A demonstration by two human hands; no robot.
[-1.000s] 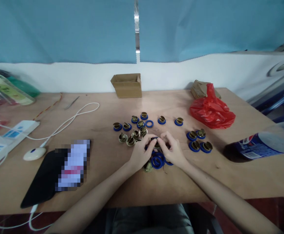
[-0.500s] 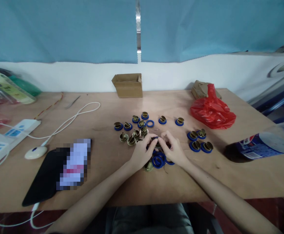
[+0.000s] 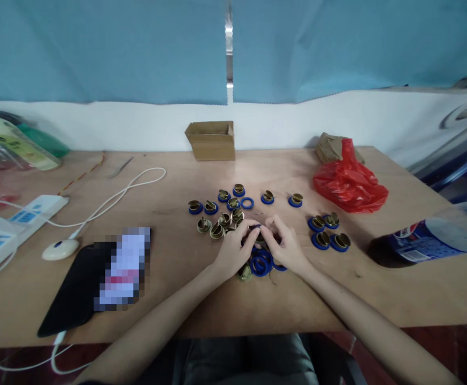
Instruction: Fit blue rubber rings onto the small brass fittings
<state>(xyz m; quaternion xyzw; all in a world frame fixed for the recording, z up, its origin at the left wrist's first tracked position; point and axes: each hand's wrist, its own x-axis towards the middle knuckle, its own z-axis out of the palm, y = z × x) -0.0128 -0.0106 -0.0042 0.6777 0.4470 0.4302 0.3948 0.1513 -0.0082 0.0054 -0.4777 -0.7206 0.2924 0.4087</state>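
Observation:
My left hand and my right hand meet over the middle of the table, fingertips pinched together. Between them is a small round piece with a dark blue edge, mostly covered by the fingers. Right below the hands lie several loose blue rings and a brass fitting without a blue ring. Left of my left hand sits a cluster of bare brass fittings. Farther back, brass fittings seated in blue rings stand upright with tilted plates, and a lone blue ring lies flat.
More ringed fittings sit to the right, near a cola bottle and a red plastic bag. A cardboard box stands at the back. Leftward are a phone, a black device, a white cable and a power strip.
The view has shifted very slightly. Both hands keep the same pinch in the same place, and nothing on the table has visibly moved.

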